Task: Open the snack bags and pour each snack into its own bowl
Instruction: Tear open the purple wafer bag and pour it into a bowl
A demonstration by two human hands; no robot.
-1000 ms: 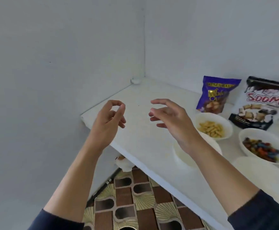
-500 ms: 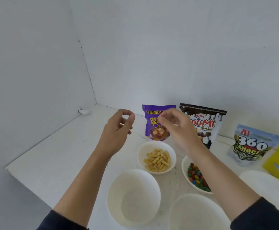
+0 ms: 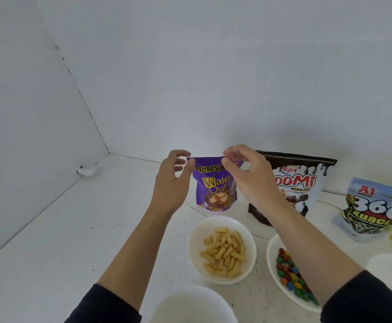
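Landmark: purple wafer bag (image 3: 213,190), upright on the white surface (image 3: 73,229). Nearest the camera, well in front of the bag, an empty white bowl (image 3: 190,304). Closer to the bag, just in front of it, a bowl of yellow sticks (image 3: 191,243); in front and right of the bag, a bowl of coloured candies (image 3: 270,257), partly under the right forearm. Both hands are at the bag's top edge. Left hand (image 3: 170,185) is half curled, thumb on the top left corner; grip unclear. Right hand (image 3: 250,178) pinches the top edge with thumb and forefinger. Right of the bag, touching or just behind the right hand, a brown-and-white cereal bag (image 3: 306,169); further right, a 360 seed bag (image 3: 372,206).
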